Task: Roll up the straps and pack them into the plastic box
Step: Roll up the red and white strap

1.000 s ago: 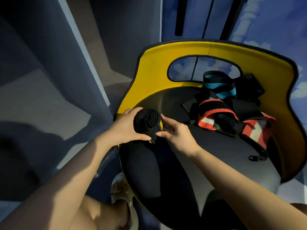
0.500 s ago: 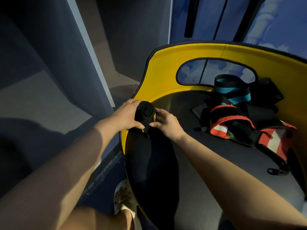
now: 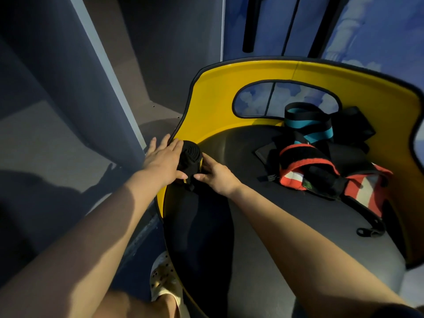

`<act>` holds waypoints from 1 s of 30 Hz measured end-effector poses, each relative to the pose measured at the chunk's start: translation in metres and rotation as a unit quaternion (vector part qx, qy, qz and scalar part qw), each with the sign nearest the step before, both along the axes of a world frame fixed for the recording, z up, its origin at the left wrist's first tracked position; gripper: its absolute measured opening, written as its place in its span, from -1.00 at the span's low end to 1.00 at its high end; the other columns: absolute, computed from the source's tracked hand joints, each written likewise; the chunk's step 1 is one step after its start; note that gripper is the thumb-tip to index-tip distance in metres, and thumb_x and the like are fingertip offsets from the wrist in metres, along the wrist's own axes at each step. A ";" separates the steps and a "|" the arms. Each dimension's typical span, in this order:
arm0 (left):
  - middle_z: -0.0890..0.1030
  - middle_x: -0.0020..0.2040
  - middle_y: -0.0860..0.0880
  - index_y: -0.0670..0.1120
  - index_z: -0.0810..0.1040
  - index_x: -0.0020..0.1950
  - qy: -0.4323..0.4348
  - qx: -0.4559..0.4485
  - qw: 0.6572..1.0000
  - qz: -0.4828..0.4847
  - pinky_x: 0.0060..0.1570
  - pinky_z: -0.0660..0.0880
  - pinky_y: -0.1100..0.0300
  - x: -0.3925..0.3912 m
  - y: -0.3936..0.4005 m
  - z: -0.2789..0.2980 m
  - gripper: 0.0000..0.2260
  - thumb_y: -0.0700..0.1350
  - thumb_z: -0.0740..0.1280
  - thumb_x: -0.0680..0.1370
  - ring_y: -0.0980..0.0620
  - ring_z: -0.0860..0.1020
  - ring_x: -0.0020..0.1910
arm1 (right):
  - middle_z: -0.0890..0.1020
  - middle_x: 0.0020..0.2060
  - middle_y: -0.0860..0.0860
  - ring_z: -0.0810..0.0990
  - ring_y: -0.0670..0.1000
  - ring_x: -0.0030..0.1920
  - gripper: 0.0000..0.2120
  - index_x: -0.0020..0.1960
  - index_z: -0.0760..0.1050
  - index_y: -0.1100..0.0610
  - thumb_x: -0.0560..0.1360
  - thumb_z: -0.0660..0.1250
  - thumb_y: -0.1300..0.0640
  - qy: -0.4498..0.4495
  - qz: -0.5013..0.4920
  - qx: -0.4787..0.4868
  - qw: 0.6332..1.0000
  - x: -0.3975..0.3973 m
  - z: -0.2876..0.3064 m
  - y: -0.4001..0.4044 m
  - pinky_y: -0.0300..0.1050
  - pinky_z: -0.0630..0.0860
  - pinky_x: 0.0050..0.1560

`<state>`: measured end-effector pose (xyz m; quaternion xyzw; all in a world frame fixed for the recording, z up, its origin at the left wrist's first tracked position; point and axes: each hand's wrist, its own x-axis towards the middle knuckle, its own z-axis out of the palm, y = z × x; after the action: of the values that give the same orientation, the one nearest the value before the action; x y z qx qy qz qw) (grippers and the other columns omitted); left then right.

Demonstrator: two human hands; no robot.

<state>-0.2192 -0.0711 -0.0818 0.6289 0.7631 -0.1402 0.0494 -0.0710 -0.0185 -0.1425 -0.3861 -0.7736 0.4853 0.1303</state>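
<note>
Head view: rolled black strap (image 3: 191,157) sits at the left edge of the dark seat (image 3: 286,214), against the yellow backrest (image 3: 218,88). Left hand (image 3: 164,160) cups it, fingers fairly straight, thumb beneath. Right hand (image 3: 216,175) pinches its loose end, apparently. Unrolled straps (image 3: 321,164) lie heaped well right.

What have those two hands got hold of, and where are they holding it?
A rolled black strap. The left hand holds its left side, thumb underneath; the right hand pinches its lower right edge.
</note>
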 end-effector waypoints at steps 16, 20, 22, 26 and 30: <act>-0.18 0.56 -0.03 -0.02 -0.13 0.55 -0.179 0.057 0.981 -0.048 0.48 -0.17 -0.01 0.103 0.017 0.034 -0.30 0.05 0.24 0.58 0.01 -0.18 0.53 | 0.66 -0.10 0.04 0.63 0.00 -0.05 -0.77 0.05 0.59 0.16 0.54 0.29 0.03 -0.040 -0.248 0.060 0.966 0.166 0.043 0.012 -0.15 0.50 0.03; -0.14 0.56 -0.05 0.00 -0.07 0.55 -0.243 0.034 0.967 -0.066 0.48 -0.13 -0.02 0.153 0.028 0.018 -0.34 0.04 0.23 0.58 -0.01 -0.12 0.54 | 0.61 -0.07 0.18 0.62 0.09 -0.12 -0.69 -0.14 0.50 0.26 0.55 0.26 0.00 0.165 -0.466 -0.226 0.839 0.193 0.038 0.030 -0.06 0.55 -0.10; -0.12 0.56 -0.04 0.01 -0.03 0.55 -0.268 0.025 0.961 -0.070 0.48 -0.11 -0.02 0.172 0.032 0.011 -0.36 0.04 0.23 0.58 -0.02 -0.10 0.54 | 0.61 -0.07 0.16 0.61 0.10 -0.06 -0.60 0.00 0.48 0.27 0.54 0.25 -0.10 0.202 -0.489 -0.298 0.795 0.203 0.034 0.038 -0.12 0.56 -0.15; -0.03 0.56 0.01 0.04 0.05 0.54 -0.358 0.028 0.932 -0.043 0.48 0.03 0.01 0.196 0.040 -0.003 -0.41 0.04 0.24 0.58 -0.06 0.02 0.53 | 0.63 -0.10 0.19 0.65 0.09 -0.22 -0.63 0.08 0.46 0.28 0.53 0.28 -0.05 0.290 -0.507 -0.360 0.728 0.204 0.022 0.053 -0.09 0.58 -0.28; 0.11 0.54 0.01 0.01 0.14 0.52 -0.415 0.083 0.906 -0.028 0.42 0.13 0.12 0.209 0.050 -0.008 -0.49 0.00 0.21 0.60 0.01 0.12 0.50 | 0.58 -0.29 0.19 0.63 0.07 -0.39 -0.89 -0.02 0.46 0.33 0.52 0.31 0.27 0.365 -0.542 -0.316 0.688 0.197 0.029 0.057 -0.10 0.64 -0.26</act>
<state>-0.0101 -0.0210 -0.0901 0.6534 0.6645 0.1961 0.3050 0.1259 0.0381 -0.1133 -0.5491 -0.1226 0.6485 0.5128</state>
